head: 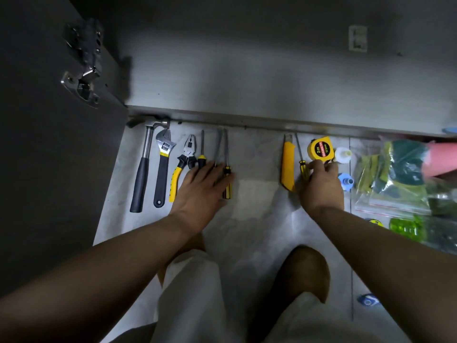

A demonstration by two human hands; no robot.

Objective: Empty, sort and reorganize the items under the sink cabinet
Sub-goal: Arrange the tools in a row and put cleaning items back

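Observation:
Tools lie in a row on the tiled floor in front of the cabinet base: a hammer [142, 169], an adjustable wrench [162, 167], yellow-handled pliers [184, 164] and several screwdrivers [226, 174]. My left hand [200, 186] lies flat over the screwdriver handles, fingers spread. Further right are a yellow utility knife [288, 164], a thin yellow screwdriver [303, 167] and a yellow tape measure [319, 149]. My right hand [320, 186] pinches the lower edge of the tape measure with its fingertips.
The open cabinet door [49, 144] with its hinge stands at the left. The cabinet floor [247, 82] lies beyond the tools. Bagged green scouring pads [395, 174], a pink item [442, 159], a blue fitting [345, 180] and a small white bottle [343, 154] crowd the right.

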